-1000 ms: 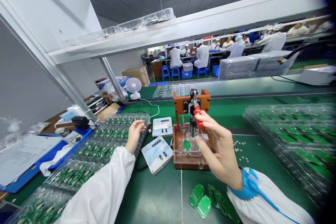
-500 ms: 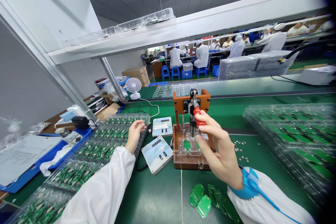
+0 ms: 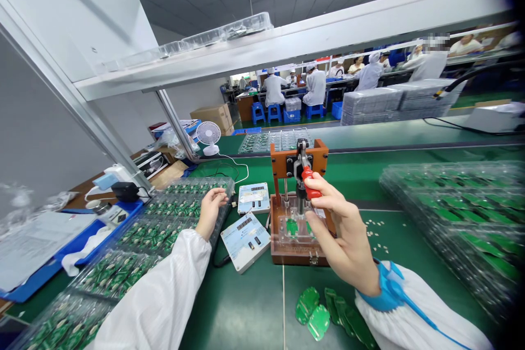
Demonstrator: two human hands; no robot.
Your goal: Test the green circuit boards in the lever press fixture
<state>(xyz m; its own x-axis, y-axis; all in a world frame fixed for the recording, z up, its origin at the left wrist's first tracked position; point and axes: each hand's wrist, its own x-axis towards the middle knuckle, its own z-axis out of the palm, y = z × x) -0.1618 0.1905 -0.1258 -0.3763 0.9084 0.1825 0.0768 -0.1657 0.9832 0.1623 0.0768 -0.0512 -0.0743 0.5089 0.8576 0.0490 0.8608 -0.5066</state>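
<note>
Orange and brown, the clamp fixture (image 3: 301, 194) takes the middle of the dial in the head view, and every hour is read from there. Right hand (image 3: 344, 232) at four o'clock: fingers hooked round the red handle (image 3: 307, 174), gripping it, thumb apart from it and pointing down beside the plunger (image 3: 301, 209). Blue wrist strap (image 3: 388, 287) snug behind that hand. And look low in the fixture, at seven from the plunger: one green board (image 3: 292, 226) sits in the clear plate! Part of that plate is hidden by the thumb.

Across to nine o'clock, the left hand (image 3: 211, 211), loosely curled above the edge of the left tray (image 3: 221, 221), its compartments packed with green boards; whether the fingertips pinch anything, I can't tell. Between that hand and the fixture, two display boxes: the far box (image 3: 246, 206) at nine, the near box (image 3: 246, 249) at eight, close together.

Down at six, loose green boards (image 3: 319, 322) lie overlapping on the green table (image 3: 241, 306). Three o'clock: stacked clear trays (image 3: 414, 219), more boards inside. Up at ten, a white fan (image 3: 209, 134); at twelve, co-workers in white sit well beyond.
</note>
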